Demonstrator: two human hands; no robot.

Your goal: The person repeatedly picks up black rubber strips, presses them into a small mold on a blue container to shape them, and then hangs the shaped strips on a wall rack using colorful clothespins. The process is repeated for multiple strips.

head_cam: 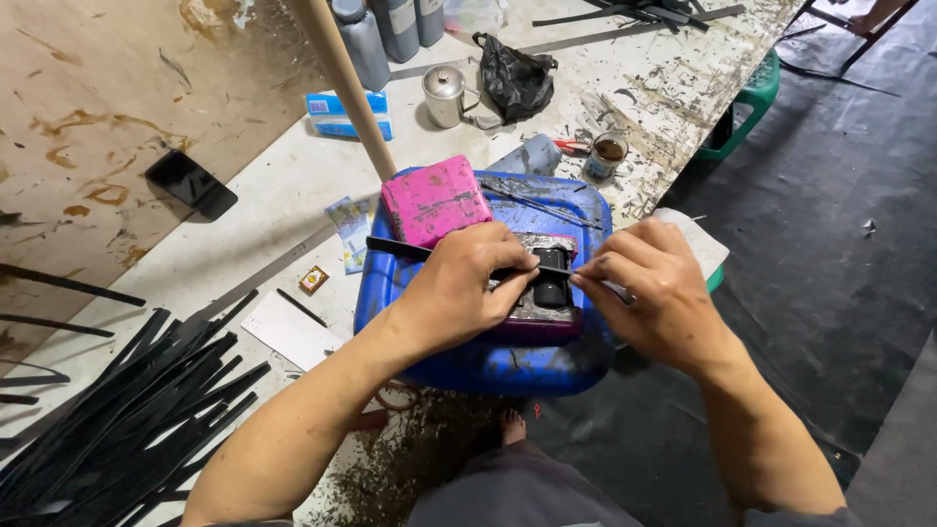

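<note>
- Dark trousers (517, 493) and a bare foot (511, 425) fill the lower centre of the frame, above dark shavings on the floor.
- Just above them, the left hand (459, 288) is curled closed over a thin black strip (395, 248), pressing it down onto a small black block (551, 276) at frame centre.
- To its right, the right hand (652, 293) pinches the strip's other end between thumb and fingertips, fingers closed tight.
- So the strip runs between both hands, its free end poking out toward the left past the left knuckles, across a pink block (434, 200).
- All of this rests on a blue plastic container (488, 361) in the middle of the frame.
- At lower left lies a heap of black strips (127, 410); a metal cup (444, 95) and a black bag (515, 78) sit at upper centre on the stained table (293, 166).
- Judged risk: fingertips sit very close to the block, so a slip while pulling could nick them.
- Uneven pull from either hand could also snap or twist the strip.
</note>
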